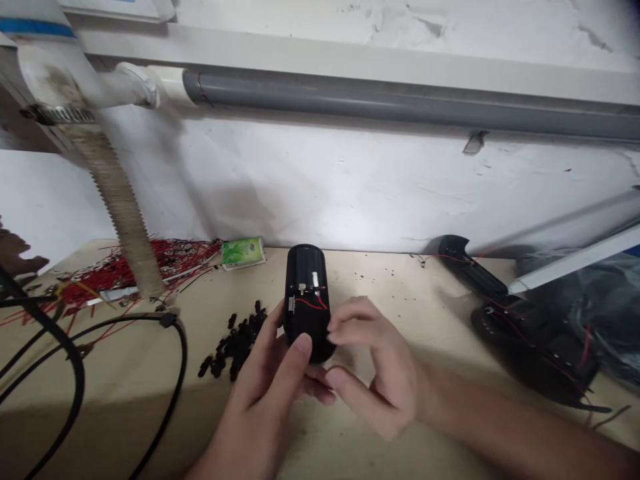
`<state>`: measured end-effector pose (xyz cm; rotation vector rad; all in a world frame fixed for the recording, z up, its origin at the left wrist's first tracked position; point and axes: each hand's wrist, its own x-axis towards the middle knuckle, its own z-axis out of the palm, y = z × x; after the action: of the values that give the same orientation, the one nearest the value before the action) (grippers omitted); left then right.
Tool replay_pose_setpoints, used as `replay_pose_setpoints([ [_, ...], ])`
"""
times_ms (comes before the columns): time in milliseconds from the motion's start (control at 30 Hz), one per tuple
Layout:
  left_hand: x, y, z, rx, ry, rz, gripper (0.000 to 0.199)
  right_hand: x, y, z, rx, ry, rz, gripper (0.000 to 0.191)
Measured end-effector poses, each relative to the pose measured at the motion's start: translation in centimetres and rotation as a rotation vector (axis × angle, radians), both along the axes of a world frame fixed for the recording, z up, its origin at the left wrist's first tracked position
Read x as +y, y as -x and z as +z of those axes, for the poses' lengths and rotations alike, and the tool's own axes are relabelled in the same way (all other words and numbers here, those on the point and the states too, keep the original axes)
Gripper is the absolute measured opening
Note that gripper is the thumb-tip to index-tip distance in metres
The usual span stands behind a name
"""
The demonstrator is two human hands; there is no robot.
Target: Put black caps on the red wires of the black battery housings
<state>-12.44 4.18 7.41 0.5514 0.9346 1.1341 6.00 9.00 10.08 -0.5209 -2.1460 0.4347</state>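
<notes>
A glossy black, rounded oblong shell (306, 267) with a thin red wire and small metal parts inside is held upright above the table. My left hand (275, 380) wraps round its lower left side, thumb on the front face. At its lower right edge is my right hand (375, 367), fingers curled and thumb apart from the forefinger; whether a small item is between them is hard to tell. Left of the shell, several small black pieces (235, 343) lie in a pile, partly behind my left hand.
Red wires (180, 257) lie heaped at the back left beside a green packet (243, 253). A ribbed hose (120, 207) comes down there, with black cables (183, 360) in front. More black shells (530, 347) and a plastic bag (600, 293) sit at the right.
</notes>
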Motion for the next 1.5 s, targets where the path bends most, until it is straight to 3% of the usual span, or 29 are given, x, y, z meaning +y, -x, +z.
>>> replay_pose_setpoints([
  [67,-0.2,0.0,-0.3,0.004,-0.031,-0.008,0.089,0.0,0.0,-0.6,0.221,0.117,-0.069,0.053],
  [200,-0.3,-0.1,-0.3,0.048,-0.11,-0.054,0.084,0.5,0.1,-1.2,0.403,0.521,-0.271,0.027],
  [300,-0.2,-0.2,0.0,0.104,-0.141,-0.092,0.081,1.3,0.1,-0.8,0.346,0.826,-0.171,0.036],
  [433,0.1,-0.1,0.2,0.125,-0.14,-0.135,0.077,1.7,-0.2,0.0,0.36,1.12,0.017,0.071],
  [533,0.1,-0.1,0.1,0.113,-0.145,-0.136,0.079,1.7,-0.3,0.0,0.352,1.149,-0.026,0.079],
  [633,0.0,-0.1,0.0,0.114,-0.136,-0.121,0.082,1.8,-0.3,-0.2,0.413,1.129,-0.039,0.073],
  [933,0.2,-0.2,0.4,0.121,-0.16,-0.123,0.076,1.9,-0.4,-0.2,0.441,1.153,0.128,0.079],
  [1133,0.2,0.1,0.6,0.148,-0.147,-0.157,0.078,1.8,-0.1,0.1,0.341,1.135,0.021,0.098],
  [1500,0.0,0.4,0.8,0.092,-0.067,-0.107,0.08,1.9,0.3,0.3,0.436,1.148,0.065,0.085],
])
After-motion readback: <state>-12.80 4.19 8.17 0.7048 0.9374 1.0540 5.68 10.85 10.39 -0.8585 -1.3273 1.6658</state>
